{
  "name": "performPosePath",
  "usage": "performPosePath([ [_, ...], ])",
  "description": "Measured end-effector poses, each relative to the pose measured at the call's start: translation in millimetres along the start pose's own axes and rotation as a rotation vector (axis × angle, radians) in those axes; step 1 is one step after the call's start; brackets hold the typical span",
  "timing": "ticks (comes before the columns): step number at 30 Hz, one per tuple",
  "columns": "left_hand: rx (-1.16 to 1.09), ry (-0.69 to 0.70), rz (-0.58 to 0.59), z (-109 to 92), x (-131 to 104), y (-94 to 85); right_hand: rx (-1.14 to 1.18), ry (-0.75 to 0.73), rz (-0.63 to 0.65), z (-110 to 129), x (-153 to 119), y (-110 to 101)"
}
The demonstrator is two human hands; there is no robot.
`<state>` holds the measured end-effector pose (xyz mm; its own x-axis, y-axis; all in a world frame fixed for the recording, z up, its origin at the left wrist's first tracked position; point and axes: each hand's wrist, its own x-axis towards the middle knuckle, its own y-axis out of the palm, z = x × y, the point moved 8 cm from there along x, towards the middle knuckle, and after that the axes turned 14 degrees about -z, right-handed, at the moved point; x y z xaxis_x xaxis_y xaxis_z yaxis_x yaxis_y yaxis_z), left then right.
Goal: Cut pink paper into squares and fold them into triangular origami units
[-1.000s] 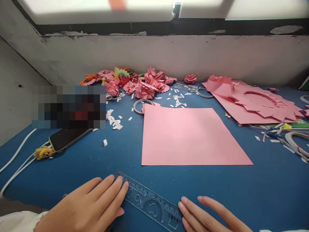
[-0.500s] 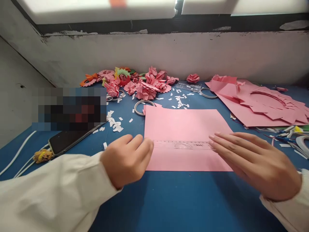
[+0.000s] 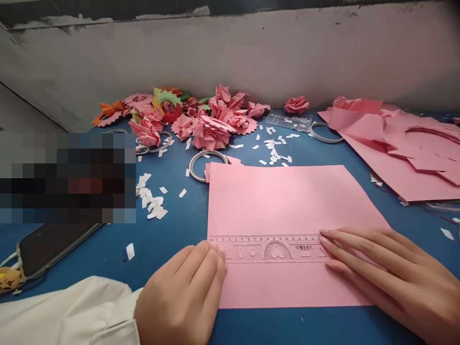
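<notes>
A clear plastic ruler (image 3: 244, 249) with a protractor cutout lies across a pink paper sheet (image 3: 273, 201). My left hand (image 3: 183, 287) is closed, its curled fingers at the ruler's left end by the sheet's left edge. At the other end, my right hand (image 3: 391, 273) has long, straight fingers held close together on the ruler. One fingertip touches its upper edge and the thumb side is near its lower edge. The ruler sits below the middle of the sheet, roughly level with its near edge. The undersides of both hands are hidden.
Folded paper flowers (image 3: 215, 124) are heaped by the wall. A tape roll (image 3: 196, 165) stands behind the sheet. White scraps (image 3: 153, 203) are scattered about. A phone (image 3: 53, 249) lies left, beside a blurred patch. More pink paper (image 3: 381, 167) is stacked right.
The view has dropped and come closer, so the sheet and ruler look larger and the window is gone. Both hands stay at the ruler's ends.
</notes>
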<state>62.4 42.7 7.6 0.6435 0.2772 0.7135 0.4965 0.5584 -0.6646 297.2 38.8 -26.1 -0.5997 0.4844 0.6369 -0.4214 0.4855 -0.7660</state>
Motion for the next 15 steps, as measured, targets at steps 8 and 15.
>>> performPosePath([
  [8,-0.03,-0.008,0.127,6.6,-3.8,0.2,0.061,0.194,0.001,-5.3,-4.7,3.4],
  [15,-0.068,-0.097,0.22,8.2,-27.1,4.6,0.067,0.204,0.052,-8.4,-8.5,5.5],
])
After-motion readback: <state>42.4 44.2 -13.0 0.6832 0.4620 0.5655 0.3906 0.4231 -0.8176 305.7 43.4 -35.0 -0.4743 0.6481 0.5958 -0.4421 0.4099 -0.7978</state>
